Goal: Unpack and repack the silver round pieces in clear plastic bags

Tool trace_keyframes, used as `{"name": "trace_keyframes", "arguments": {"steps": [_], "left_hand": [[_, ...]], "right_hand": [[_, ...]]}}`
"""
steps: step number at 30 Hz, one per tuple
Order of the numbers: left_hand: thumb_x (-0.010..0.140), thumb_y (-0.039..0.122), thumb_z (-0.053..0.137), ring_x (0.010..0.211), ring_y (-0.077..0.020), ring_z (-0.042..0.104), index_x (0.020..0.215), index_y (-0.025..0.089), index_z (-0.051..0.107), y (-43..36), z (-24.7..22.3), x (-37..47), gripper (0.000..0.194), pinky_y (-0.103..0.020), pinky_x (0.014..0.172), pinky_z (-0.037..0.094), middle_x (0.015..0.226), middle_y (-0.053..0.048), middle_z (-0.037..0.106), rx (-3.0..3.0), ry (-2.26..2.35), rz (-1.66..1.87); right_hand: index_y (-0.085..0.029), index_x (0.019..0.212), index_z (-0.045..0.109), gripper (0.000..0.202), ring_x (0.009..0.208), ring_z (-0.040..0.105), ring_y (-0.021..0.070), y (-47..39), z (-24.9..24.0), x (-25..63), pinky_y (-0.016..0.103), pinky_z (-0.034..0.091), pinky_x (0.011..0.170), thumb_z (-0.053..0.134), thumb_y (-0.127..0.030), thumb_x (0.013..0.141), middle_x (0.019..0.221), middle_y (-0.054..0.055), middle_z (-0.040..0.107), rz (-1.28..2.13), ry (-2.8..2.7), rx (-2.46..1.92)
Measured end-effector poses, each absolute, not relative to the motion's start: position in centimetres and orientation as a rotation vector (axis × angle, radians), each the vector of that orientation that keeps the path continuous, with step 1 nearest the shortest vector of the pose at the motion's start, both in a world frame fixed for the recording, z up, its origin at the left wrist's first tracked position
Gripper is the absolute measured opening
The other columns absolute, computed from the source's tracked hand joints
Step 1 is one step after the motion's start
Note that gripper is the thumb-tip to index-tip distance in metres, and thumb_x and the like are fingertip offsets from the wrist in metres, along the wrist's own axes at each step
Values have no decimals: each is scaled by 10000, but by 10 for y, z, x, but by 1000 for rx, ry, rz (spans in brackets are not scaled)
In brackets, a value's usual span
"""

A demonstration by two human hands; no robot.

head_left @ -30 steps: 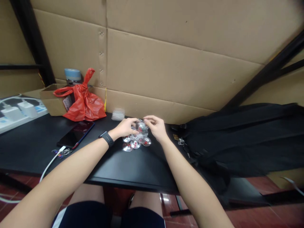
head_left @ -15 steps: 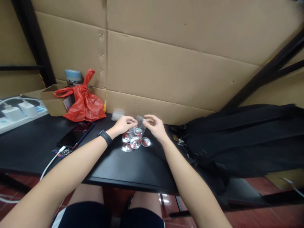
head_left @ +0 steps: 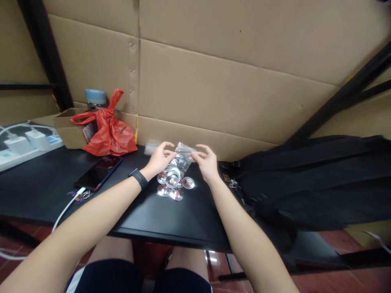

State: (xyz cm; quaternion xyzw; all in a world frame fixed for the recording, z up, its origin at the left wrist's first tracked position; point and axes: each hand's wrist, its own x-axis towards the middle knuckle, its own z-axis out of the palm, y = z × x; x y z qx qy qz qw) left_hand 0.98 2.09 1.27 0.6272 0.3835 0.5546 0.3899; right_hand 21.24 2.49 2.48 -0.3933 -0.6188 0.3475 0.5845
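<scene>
A clear plastic bag [head_left: 184, 158] is stretched between my two hands over the desk. My left hand [head_left: 161, 158] pinches its left edge between thumb and fingers. On the opposite edge, my right hand [head_left: 206, 161] grips the bag the same way. Just below the bag lies a pile of round, clear suction cups [head_left: 172, 179] with red bits at their centres; several overlap, and one suction cup [head_left: 188, 183] sits at the right of the pile. Behind my left hand rests a small stack of clear bags [head_left: 150, 148], partly hidden by the fingers.
On the left are a phone [head_left: 98, 171] with a white cable, some keys [head_left: 82, 196], a knotted red plastic bag [head_left: 113, 136], a cardboard box [head_left: 69, 129], a blue-lidded jar [head_left: 95, 97] and a power strip [head_left: 12, 160]. A black backpack [head_left: 317, 179] lies at right. Cardboard [head_left: 214, 89] walls the back.
The bag has been raised and spread flatter between my hands, which have moved slightly apart. Some suction cups in the pile have shifted, one toward the front edge.
</scene>
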Motion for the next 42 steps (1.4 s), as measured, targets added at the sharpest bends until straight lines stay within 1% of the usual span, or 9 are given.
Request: {"name": "trace_keyframes", "arguments": {"steps": [6, 10, 14, 20, 23, 27, 31, 36, 42], "left_hand": [[866, 206, 593, 777, -146, 695, 946, 200, 506, 15, 10, 19, 118, -259, 718, 540, 854, -21, 674, 1652, 977, 1479], [895, 231, 535, 973, -200, 648, 1070, 197, 524, 2, 17, 18, 179, -350, 860, 503, 1105, -92, 640, 1977, 1173, 1547], [854, 347, 621, 1174, -294, 535, 1156, 205, 552, -13, 27, 17, 341, -423, 970, 387, 1248, -126, 596, 2676, 1174, 1238], [796, 298, 661, 1130, -291, 546, 1137, 180, 571, -18, 30, 21, 372, -391, 897, 352, 1216, -126, 616, 3070, 1039, 940], [847, 216, 599, 1055, -260, 574, 1104, 172, 580, -16, 31, 20, 261, -370, 846, 350, 1141, -110, 638, 3162, 1122, 910], [943, 178, 499, 987, -227, 592, 1025, 169, 605, -12, 32, 17, 134, -357, 809, 345, 1063, -93, 657, 3240, 1200, 930], [981, 209, 475, 961, -213, 599, 994, 182, 634, -11, 29, 20, 162, -359, 805, 350, 999, -76, 678, 3290, 1168, 967], [920, 154, 544, 882, -203, 623, 881, 177, 678, -6, 34, 14, 142, -349, 768, 378, 904, -62, 696, 3284, 1251, 902], [761, 111, 648, 822, -161, 666, 802, 254, 771, 32, 51, -71, 193, -259, 747, 440, 884, 9, 751, 2969, 1319, 780]], "right_hand": [[-264, 1147, 553, 518, 661, 709, 165, 21, 26, 215, 292, 561, 603, 788, -389, 703, 1111, 66, 712, 957, -1644, -832], [-173, 778, 688, 238, 615, 695, 186, 23, 21, 213, 333, 576, 637, 782, -374, 692, 833, 67, 743, 944, -1671, -900], [-156, 1146, 700, 494, 654, 710, 220, 26, 18, 215, 384, 596, 701, 786, -330, 691, 726, 50, 743, 977, -1646, -993], [-183, 1358, 572, 745, 895, 714, 235, 27, 16, 214, 372, 606, 776, 816, -300, 663, 1323, 132, 635, 968, -1604, -967], [-185, 1371, 558, 776, 1054, 675, 265, 25, 17, 211, 371, 591, 857, 838, -318, 659, 1436, 137, 540, 1021, -1557, -921], [-210, 1332, 592, 686, 1235, 578, 290, 23, 18, 209, 361, 568, 916, 826, -337, 699, 1412, 110, 570, 1127, -1576, -781], [-255, 1307, 612, 558, 1155, 631, 267, 22, 17, 208, 341, 583, 839, 753, -394, 785, 1366, 90, 612, 1187, -1611, -744], [-275, 1451, 445, 707, 842, 709, 205, 23, 19, 211, 328, 570, 705, 694, -476, 820, 1255, 103, 682, 1122, -1638, -846], [-242, 1445, 364, 746, 947, 676, 229, 33, 18, 221, 321, 537, 697, 655, -529, 821, 1176, 125, 715, 834, -1558, -1007]]}}
